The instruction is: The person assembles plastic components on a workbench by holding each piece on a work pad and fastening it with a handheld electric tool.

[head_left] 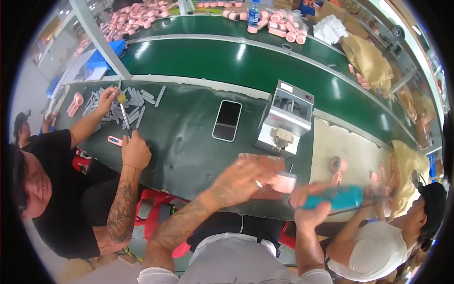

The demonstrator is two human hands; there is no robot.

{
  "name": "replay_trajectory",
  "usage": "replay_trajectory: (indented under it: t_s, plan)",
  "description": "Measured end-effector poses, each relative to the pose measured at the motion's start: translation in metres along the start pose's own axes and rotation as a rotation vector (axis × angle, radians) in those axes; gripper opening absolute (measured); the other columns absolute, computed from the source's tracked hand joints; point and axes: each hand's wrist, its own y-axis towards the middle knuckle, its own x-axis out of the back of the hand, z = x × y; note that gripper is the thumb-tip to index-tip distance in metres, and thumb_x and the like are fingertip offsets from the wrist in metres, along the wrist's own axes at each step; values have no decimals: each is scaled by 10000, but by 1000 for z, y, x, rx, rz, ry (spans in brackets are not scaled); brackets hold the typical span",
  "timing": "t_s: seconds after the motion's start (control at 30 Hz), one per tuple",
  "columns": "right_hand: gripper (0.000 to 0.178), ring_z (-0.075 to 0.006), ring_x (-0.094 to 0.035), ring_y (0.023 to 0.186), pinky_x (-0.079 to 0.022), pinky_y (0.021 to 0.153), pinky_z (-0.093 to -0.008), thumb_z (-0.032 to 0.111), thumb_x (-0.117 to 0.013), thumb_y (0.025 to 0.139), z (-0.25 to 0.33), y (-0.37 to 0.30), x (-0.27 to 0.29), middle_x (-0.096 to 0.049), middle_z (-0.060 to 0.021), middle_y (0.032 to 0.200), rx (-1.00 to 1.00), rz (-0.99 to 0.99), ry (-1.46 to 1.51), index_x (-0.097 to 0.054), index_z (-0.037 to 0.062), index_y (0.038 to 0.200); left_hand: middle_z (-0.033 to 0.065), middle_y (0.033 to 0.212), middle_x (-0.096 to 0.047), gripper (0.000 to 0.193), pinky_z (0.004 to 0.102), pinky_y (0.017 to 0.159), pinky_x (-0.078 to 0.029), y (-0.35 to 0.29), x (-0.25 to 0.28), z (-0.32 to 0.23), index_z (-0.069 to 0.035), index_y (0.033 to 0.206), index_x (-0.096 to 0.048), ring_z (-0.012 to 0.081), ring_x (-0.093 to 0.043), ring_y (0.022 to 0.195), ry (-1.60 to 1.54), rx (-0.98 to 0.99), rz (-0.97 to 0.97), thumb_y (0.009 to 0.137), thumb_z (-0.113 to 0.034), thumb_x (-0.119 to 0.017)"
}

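Scuffed dark-green sheeting covers the worktop [182, 163]. From lower left the tattooed left forearm [182, 222] slants up and rightward to the left hand [236, 182], its back upward and blurred, fingers closed about a pale-pink plastic piece with a rounded end [285, 183], at the right side of a reddish-brown rectangular board [278, 163]. The right forearm [309, 246] stands nearly upright; the right hand [309, 210] has its fingers wrapped around the left end of a teal cylindrical power tool [336, 198], held roughly level. Beyond the board stands a boxy silver metal machine [291, 111], with a white-edged, black-screened phone [228, 120] to its left. Farther off run a glossy green conveyor belt [213, 57] and heaped pink pieces [137, 16].
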Motion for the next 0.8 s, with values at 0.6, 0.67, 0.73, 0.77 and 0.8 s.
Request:
replay_trajectory:
  t_s: [0.6,0.67,0.73,0.77,0.8]
  plan:
    - [697,-170,-607,662,-477,601,-303,589,-758,867,13,-58,36,-623,-96,753,-124,-54,-131,-594,-50,1093,113,921,-684,224,446,821,-507,94,-17,-18,-72,918,-686,321,-653,907,-493,281,-77,850,-259,-790]
    - [705,-169,-605,666,-473,602,-300,596,-757,864,18,-60,33,-619,-91,750,-123,-82,-148,-594,-50,1094,120,957,-687,438,444,832,-490,125,-85,-60,-54,967,-689,315,-661,919,-500,102,70,880,-483,-712]
    - [715,-162,-602,677,-469,608,-298,605,-755,859,21,-62,29,-609,-80,743,-145,-67,-130,-591,-49,1098,132,940,-680,498,420,829,-469,145,-148,-82,-46,962,-684,306,-658,919,-409,58,204,897,-539,-663]
    - [715,-162,-602,677,-469,608,-298,605,-755,859,22,-67,30,-609,-80,743,-141,-72,-140,-591,-49,1098,132,940,-680,498,420,829,-469,154,-165,-97,-46,962,-684,306,-658,919,-418,51,200,897,-539,-663]
    - [709,-161,-601,676,-468,611,-298,599,-755,862,23,-70,30,-609,-79,743,-128,-80,-127,-590,-48,1100,136,955,-677,488,414,816,-473,164,-178,-111,-49,974,-684,303,-657,919,-387,153,226,901,-530,-655]
